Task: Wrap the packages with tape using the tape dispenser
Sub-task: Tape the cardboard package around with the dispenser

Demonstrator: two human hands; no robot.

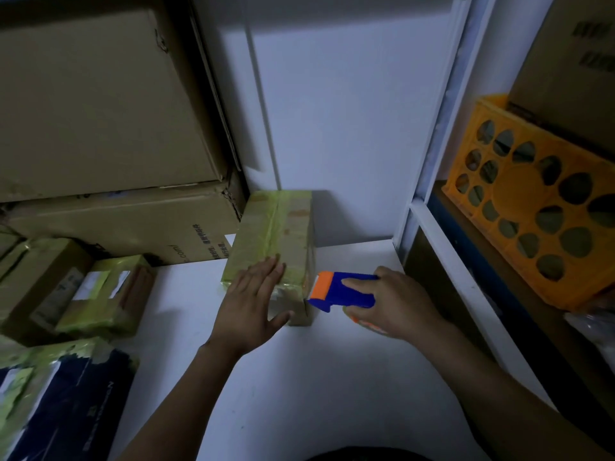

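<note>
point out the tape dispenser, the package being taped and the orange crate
tape dispenser (342,289), head view, on its blue body
package (276,227), head view, on its taped top face
orange crate (520,191), head view, on the solid middle of its front wall

Glossy-taped cardboard package (276,237); matt plastic tape dispenser (339,291).

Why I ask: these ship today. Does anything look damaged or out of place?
The lower big cardboard box on the left stack has a torn, crumpled upper right corner, beside the package under the left hand. The tape on the dark parcel at lower left ends in ragged, wrinkled edges.
</note>
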